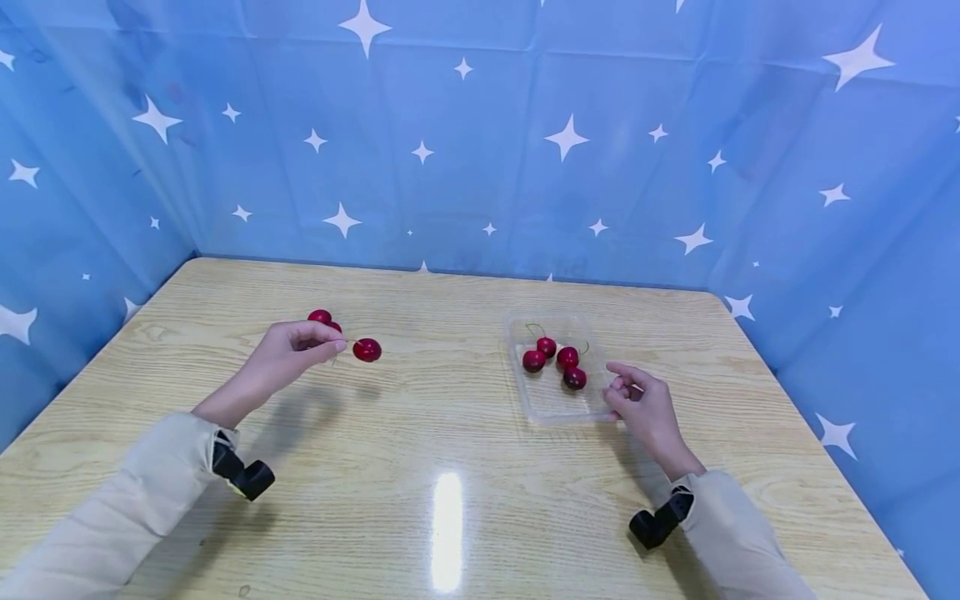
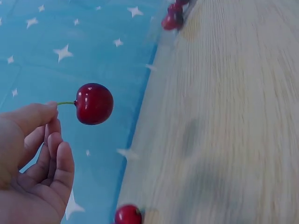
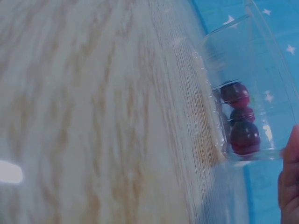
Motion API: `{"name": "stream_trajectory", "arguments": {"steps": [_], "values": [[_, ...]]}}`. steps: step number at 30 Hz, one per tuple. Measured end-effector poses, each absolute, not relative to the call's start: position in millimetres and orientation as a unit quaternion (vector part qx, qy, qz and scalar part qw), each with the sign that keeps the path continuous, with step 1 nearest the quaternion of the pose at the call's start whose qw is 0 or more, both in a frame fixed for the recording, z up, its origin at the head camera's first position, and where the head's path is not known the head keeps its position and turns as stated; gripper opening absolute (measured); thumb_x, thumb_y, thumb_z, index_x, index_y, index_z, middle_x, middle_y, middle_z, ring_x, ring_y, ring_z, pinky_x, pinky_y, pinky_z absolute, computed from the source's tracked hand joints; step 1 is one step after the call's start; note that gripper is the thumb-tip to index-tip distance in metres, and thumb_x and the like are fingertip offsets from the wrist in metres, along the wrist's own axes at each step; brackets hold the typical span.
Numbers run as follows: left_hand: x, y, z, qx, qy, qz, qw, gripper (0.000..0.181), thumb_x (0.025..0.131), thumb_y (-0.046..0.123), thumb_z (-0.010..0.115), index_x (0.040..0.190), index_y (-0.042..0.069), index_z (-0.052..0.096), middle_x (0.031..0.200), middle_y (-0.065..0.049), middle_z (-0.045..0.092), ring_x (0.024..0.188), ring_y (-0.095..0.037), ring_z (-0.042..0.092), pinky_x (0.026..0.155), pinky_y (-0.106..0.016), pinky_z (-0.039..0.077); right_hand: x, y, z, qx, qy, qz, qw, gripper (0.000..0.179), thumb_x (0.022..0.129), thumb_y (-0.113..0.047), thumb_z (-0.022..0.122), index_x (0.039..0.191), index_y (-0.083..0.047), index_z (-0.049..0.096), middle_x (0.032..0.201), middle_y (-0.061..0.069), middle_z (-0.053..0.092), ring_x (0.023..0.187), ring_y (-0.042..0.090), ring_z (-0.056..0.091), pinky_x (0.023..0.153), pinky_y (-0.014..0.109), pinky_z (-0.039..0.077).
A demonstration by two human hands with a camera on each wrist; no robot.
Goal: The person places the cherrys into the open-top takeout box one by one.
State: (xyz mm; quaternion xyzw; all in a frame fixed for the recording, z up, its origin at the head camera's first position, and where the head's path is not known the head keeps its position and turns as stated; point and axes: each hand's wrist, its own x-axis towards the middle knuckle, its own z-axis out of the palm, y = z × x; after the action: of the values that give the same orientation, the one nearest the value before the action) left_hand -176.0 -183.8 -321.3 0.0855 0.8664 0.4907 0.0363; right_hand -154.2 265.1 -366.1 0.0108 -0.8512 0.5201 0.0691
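My left hand pinches a dark red cherry by its green stem. The fruit hangs free beyond the fingertips, above the table. Just behind this hand lie more cherries on the wood, partly covered by the fingers in the head view. On the right, a clear plastic box holds several cherries, some with stems showing. My right hand grips the box's right side near its front corner, thumb and fingers at the wall. Only a bit of that hand shows in the right wrist view.
Both hands are over a light wooden table. A blue curtain with white stars hangs along its back and sides. A bright light reflection lies on the tabletop near the front. Each wrist wears a small black camera.
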Motion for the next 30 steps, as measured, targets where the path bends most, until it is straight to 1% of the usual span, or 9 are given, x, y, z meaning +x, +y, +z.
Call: {"name": "stream_trajectory", "arguments": {"steps": [3, 7, 10, 12, 14, 18, 20, 22, 30], "values": [[-176.6, -174.3, -315.4, 0.096, 0.863, 0.496, 0.035, 0.035, 0.084, 0.035, 0.060, 0.102, 0.004, 0.062, 0.093, -0.005, 0.057, 0.079, -0.021, 0.050, 0.065, -0.029, 0.043, -154.2, 265.7, -365.4, 0.012, -0.850, 0.522, 0.069, 0.037, 0.080, 0.005, 0.054, 0.117, 0.011, 0.049, 0.079, 0.010, 0.048, 0.061, 0.002, 0.049, 0.049, 0.022, 0.048], [-177.9, -164.4, -307.3, 0.109, 0.857, 0.503, 0.033, 0.035, 0.083, 0.035, 0.061, 0.102, 0.005, 0.063, 0.088, -0.005, 0.058, 0.071, -0.014, 0.048, 0.060, -0.026, 0.041, -155.0, 266.0, -365.7, 0.014, -0.848, 0.525, 0.070, 0.037, 0.080, 0.006, 0.054, 0.116, 0.011, 0.050, 0.079, 0.010, 0.048, 0.060, 0.002, 0.049, 0.049, 0.022, 0.048], [-179.6, -158.9, -301.9, 0.117, 0.855, 0.504, 0.036, 0.036, 0.083, 0.037, 0.060, 0.102, 0.006, 0.063, 0.082, -0.006, 0.058, 0.067, -0.017, 0.045, 0.056, -0.026, 0.038, -155.6, 266.0, -366.8, 0.013, -0.847, 0.528, 0.069, 0.036, 0.080, 0.006, 0.054, 0.116, 0.011, 0.050, 0.079, 0.010, 0.047, 0.060, 0.002, 0.049, 0.048, 0.021, 0.048], [-181.1, -155.2, -298.4, 0.122, 0.856, 0.501, 0.039, 0.037, 0.083, 0.038, 0.060, 0.102, 0.006, 0.063, 0.082, -0.006, 0.058, 0.067, -0.019, 0.044, 0.055, -0.027, 0.037, -155.7, 266.0, -367.4, 0.012, -0.846, 0.529, 0.069, 0.036, 0.080, 0.006, 0.054, 0.116, 0.011, 0.050, 0.079, 0.010, 0.047, 0.060, 0.002, 0.049, 0.048, 0.021, 0.047], [-183.0, -150.9, -295.5, 0.126, 0.858, 0.496, 0.044, 0.037, 0.082, 0.037, 0.061, 0.102, 0.006, 0.063, 0.082, -0.007, 0.059, 0.068, -0.020, 0.045, 0.057, -0.027, 0.038, -155.6, 266.1, -367.8, 0.012, -0.845, 0.529, 0.069, 0.036, 0.080, 0.007, 0.054, 0.116, 0.011, 0.050, 0.079, 0.010, 0.047, 0.060, 0.002, 0.049, 0.048, 0.021, 0.047], [-187.1, -140.8, -291.3, 0.143, 0.863, 0.482, 0.048, 0.033, 0.082, 0.035, 0.062, 0.100, 0.008, 0.064, 0.088, -0.006, 0.061, 0.076, -0.020, 0.051, 0.066, -0.030, 0.043, -155.5, 266.3, -367.9, 0.013, -0.845, 0.530, 0.070, 0.036, 0.080, 0.007, 0.054, 0.115, 0.011, 0.050, 0.079, 0.010, 0.047, 0.060, 0.002, 0.048, 0.048, 0.021, 0.047], [-189.3, -135.3, -289.3, 0.155, 0.865, 0.476, 0.049, 0.028, 0.083, 0.032, 0.062, 0.098, 0.009, 0.065, 0.090, -0.006, 0.062, 0.079, -0.019, 0.054, 0.070, -0.032, 0.044, -155.6, 266.3, -367.7, 0.014, -0.846, 0.529, 0.071, 0.036, 0.080, 0.007, 0.053, 0.115, 0.012, 0.050, 0.079, 0.010, 0.047, 0.060, 0.002, 0.048, 0.048, 0.021, 0.047], [-191.0, -129.5, -287.1, 0.167, 0.864, 0.472, 0.054, 0.024, 0.083, 0.028, 0.062, 0.098, 0.009, 0.065, 0.091, -0.006, 0.062, 0.079, -0.019, 0.054, 0.071, -0.033, 0.045, -155.7, 266.4, -367.4, 0.015, -0.846, 0.529, 0.070, 0.036, 0.080, 0.007, 0.053, 0.115, 0.012, 0.050, 0.079, 0.010, 0.047, 0.060, 0.002, 0.048, 0.048, 0.021, 0.047], [-197.1, -109.9, -286.7, 0.222, 0.859, 0.458, 0.061, 0.014, 0.083, 0.018, 0.062, 0.091, 0.008, 0.067, 0.087, -0.003, 0.063, 0.072, -0.019, 0.055, 0.064, -0.029, 0.045, -156.7, 267.5, -367.7, 0.022, -0.846, 0.528, 0.069, 0.037, 0.080, 0.007, 0.053, 0.116, 0.012, 0.050, 0.079, 0.009, 0.048, 0.060, 0.001, 0.048, 0.049, 0.022, 0.048]]}}
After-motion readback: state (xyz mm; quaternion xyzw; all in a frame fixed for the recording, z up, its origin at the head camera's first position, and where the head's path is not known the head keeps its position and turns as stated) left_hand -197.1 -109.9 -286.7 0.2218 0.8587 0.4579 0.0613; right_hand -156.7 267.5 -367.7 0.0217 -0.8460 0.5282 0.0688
